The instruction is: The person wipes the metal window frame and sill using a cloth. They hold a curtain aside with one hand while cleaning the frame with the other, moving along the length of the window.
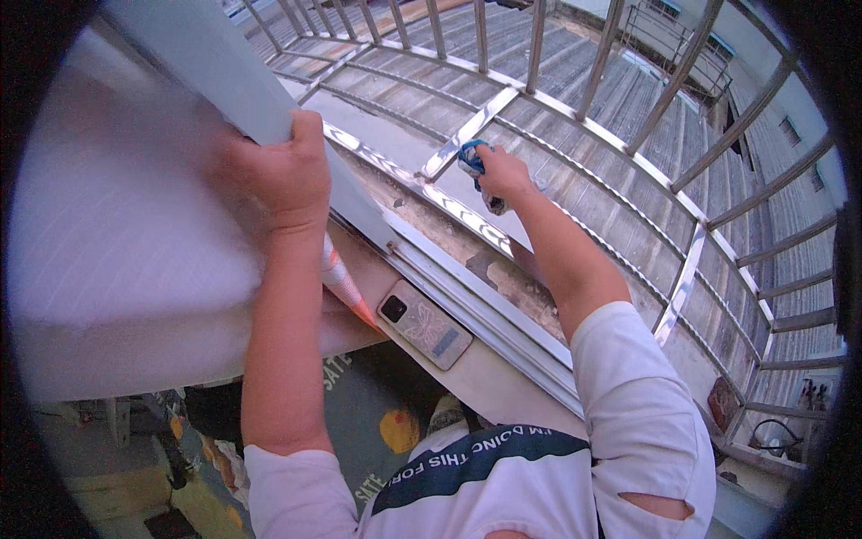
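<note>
My left hand (pixel 289 172) is closed around the edge of a pale window sash frame (pixel 215 60), its thumb on the outer side. The fingers of that hand are blurred and partly hidden behind the frame. Out past the window, my right hand (pixel 505 175) grips a crumpled blue and white cloth (pixel 471 158). The cloth is beside a flat, shiny crossbar (pixel 481 121) of the metal window grille (pixel 579 121); whether it touches the bar I cannot tell.
A phone (pixel 426 325) in a butterfly-patterned case lies on the inner sill (pixel 518 387), beside the window track (pixel 485 316). An orange and white striped object (pixel 345 283) sits left of it. Outside are a worn concrete ledge (pixel 512 279) and a corrugated roof (pixel 572 67).
</note>
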